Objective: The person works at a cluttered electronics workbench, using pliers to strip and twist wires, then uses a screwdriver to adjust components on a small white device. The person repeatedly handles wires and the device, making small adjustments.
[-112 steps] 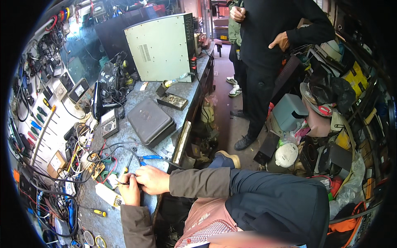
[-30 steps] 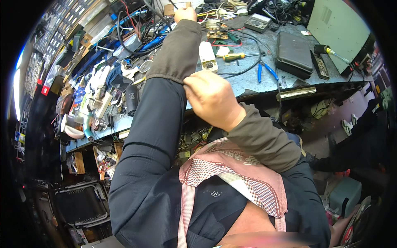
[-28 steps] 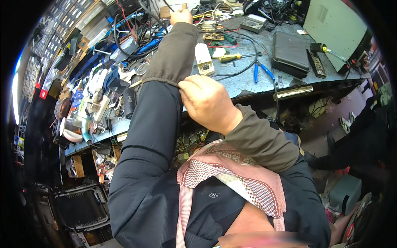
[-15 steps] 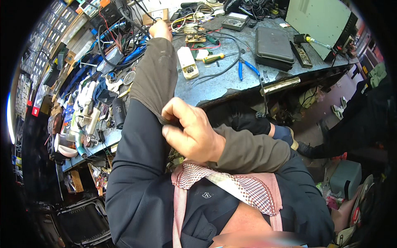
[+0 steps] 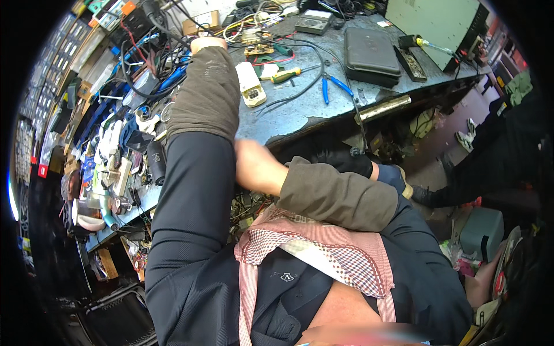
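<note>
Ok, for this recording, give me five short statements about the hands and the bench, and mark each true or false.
1. The left hand is beside the brown cardboard box. True.
2. The right hand holds the blue-handled metal pliers. False: the pliers lie on the blue-grey workbench, and the right hand, blurred, is at the dark fabric left sleeve.
3. The black rectangular case stands open. False: its lid is shut.
4. The yellow-and-green-handled screwdriver lies between the white plastic casing and the pliers. True.
5. The pliers' handles are pressed together. False: they are spread apart.
</note>
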`<action>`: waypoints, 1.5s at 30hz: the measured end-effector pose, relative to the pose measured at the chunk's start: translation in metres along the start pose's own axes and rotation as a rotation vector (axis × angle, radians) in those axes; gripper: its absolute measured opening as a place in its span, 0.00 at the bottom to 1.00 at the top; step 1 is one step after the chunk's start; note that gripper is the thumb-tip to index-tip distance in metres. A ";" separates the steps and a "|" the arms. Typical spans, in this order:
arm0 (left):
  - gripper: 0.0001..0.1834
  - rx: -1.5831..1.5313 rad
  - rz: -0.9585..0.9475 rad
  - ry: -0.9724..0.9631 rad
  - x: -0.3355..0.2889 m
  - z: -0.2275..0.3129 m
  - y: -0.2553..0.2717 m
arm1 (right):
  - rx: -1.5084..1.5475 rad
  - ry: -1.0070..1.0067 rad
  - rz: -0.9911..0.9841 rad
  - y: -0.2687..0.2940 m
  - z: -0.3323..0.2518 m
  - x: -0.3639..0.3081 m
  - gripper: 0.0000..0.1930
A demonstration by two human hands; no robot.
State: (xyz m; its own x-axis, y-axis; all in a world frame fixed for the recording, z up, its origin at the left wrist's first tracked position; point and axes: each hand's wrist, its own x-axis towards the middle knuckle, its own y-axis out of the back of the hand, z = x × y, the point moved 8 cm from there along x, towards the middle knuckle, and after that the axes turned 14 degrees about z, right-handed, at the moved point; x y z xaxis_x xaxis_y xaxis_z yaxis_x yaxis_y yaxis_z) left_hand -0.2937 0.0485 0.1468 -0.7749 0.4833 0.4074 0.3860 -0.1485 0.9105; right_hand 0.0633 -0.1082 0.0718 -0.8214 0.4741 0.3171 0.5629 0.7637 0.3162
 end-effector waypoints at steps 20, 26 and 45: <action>0.10 -1.642 -0.065 -0.814 -0.350 0.203 0.219 | -1.131 -0.187 0.501 0.382 0.157 0.166 0.25; 0.14 -1.704 -0.105 -1.010 -0.425 0.250 0.221 | -1.150 -0.251 0.444 0.376 0.147 0.167 0.28; 0.19 -1.214 0.367 -1.053 -0.405 0.277 0.262 | -1.195 -0.181 0.457 0.369 0.132 0.155 0.22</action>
State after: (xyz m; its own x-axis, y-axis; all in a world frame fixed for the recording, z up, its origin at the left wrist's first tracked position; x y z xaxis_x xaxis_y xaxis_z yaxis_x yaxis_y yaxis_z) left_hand 0.2598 0.0525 0.2007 0.1188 0.5335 0.8374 -0.5252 -0.6820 0.5090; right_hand 0.1312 0.3051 0.1196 -0.4814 0.7110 0.5126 0.4503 -0.3011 0.8406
